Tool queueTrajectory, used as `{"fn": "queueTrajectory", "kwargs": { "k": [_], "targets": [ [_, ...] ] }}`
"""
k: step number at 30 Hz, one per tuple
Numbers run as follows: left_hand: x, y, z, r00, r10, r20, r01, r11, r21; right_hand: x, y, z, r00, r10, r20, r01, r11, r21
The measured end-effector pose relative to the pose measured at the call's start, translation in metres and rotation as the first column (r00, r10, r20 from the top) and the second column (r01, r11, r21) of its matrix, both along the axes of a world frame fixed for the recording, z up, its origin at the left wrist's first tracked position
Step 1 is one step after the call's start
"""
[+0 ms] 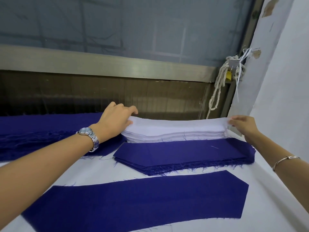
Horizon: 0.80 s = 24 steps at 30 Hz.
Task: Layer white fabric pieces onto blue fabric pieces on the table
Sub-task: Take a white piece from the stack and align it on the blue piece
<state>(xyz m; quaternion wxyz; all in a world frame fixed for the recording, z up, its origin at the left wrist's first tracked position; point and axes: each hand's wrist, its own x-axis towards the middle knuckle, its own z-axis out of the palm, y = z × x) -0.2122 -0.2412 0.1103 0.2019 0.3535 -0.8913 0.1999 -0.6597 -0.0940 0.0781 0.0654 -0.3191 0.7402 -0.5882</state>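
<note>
Worktop (100,171): cloth-covered; it carries the white stack, my landmark, at its far edge.
Single blue piece (133,203): it lies flat on my side of the white stack, well apart from it. It is bare on top, so I judge it the target.
Blue stack (184,153): just beside the white stack on my side, between it and the single blue piece.
White stack (175,131): its long axis runs left to right, about parallel to the single blue piece, which slants a little.
Top white layer (177,123): still on the white stack, raised a little at both ends. I cannot tell whether one sheet or several are lifted.
Left hand (115,121): at the left end of the white stack, wearing a watch (88,136).
Right hand (244,126): at the right end of the white stack.
Left fingers (129,122): curled and clamped on the left edge of the top white layer.
Right fingers (234,122): pinched together on its right edge.
Key relation: each hand already holds one end, so neither is nearer. The target lies straight toward me, over the blue stack. I judge the move to be a lift and a pull toward me, keeping the layer taut and its axis unturned.
</note>
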Motion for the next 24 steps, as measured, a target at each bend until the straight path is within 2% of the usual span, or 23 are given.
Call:
{"fn": "queueTrajectory", "kwargs": {
  "k": [5,13,21,24],
  "targets": [
    [-0.006,-0.003,-0.008,0.986,-0.013,0.167,0.045,0.98,-0.193,0.002,0.004,0.0,1.0,-0.004,-0.026,0.005,0.998,0.069],
    [-0.005,-0.011,-0.009,0.984,0.009,0.179,0.02,0.987,-0.158,0.005,0.012,0.0,0.999,0.006,-0.036,-0.002,0.995,0.102],
    [-0.002,-0.01,-0.011,0.98,-0.021,0.199,0.062,0.978,-0.2,0.003,0.017,-0.005,1.0,0.001,-0.003,-0.001,0.992,0.126],
    [0.0,-0.007,-0.009,0.988,-0.075,0.136,0.101,0.976,-0.191,0.003,0.019,-0.007,1.0,-0.002,0.007,0.001,0.991,0.131]
  ]
}}
